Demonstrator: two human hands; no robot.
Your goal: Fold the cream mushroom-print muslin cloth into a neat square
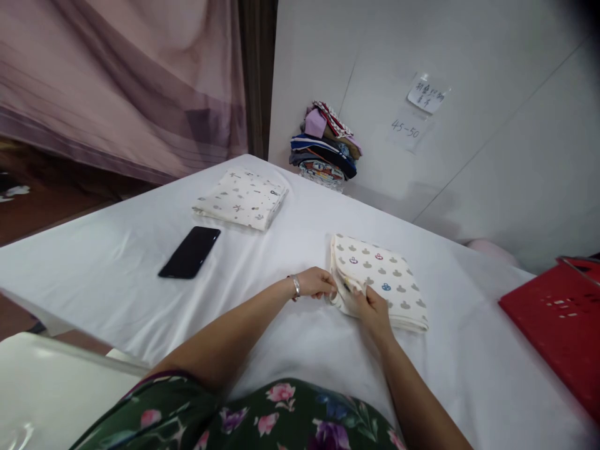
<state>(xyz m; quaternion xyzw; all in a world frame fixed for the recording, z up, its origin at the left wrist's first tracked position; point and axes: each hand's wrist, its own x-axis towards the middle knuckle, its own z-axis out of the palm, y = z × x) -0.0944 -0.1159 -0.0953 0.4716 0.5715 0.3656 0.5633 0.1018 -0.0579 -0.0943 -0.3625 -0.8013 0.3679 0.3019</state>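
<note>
A folded cream cloth (382,275) with grey, red and blue printed shapes lies on the white-covered table, right of the middle. My left hand (319,282), with a silver bracelet at the wrist, pinches the cloth's near left corner. At the near edge, my right hand (375,309) has its fingers closed on the upper layers and lifts them a little. Between my hands the fold gapes, and a small dark and yellow spot shows inside it. Farther left lies a second folded cloth (241,199), white with small prints, which neither hand touches.
A black phone (190,252) lies on the white sheet (112,250) to the left. Past the far edge rises a pile of folded textiles (323,147) by the wall. A red basket (557,325) stands at the right edge. A white chair (56,387) is at lower left.
</note>
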